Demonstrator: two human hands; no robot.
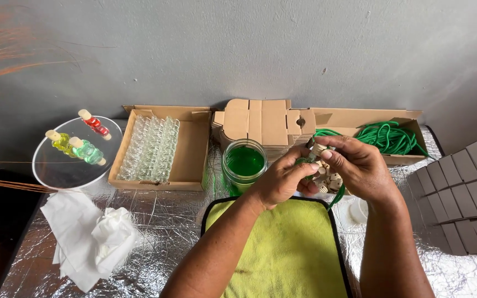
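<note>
My left hand (pixel 282 179) and my right hand (pixel 357 165) meet above the far edge of a yellow-green cloth (pixel 282 248). Together they pinch a small glass bottle (pixel 311 160) with a cork-like cap and a loop of green cord (pixel 335 196) that hangs below the right hand. Just under the hands lies a pile of small corks (pixel 329 181). A glass jar of green liquid (pixel 244 163) stands just left of my left hand.
A cardboard box (pixel 191 149) holds rows of empty small glass bottles (pixel 151 148). A round clear plate (pixel 56 165) carries three filled bottles, red, yellow and green. Flat cardboard blanks (pixel 260 124), a box of green cord (pixel 387 137), crumpled tissue (pixel 92 237) and grey boxes (pixel 465 187) surround the foil-covered table.
</note>
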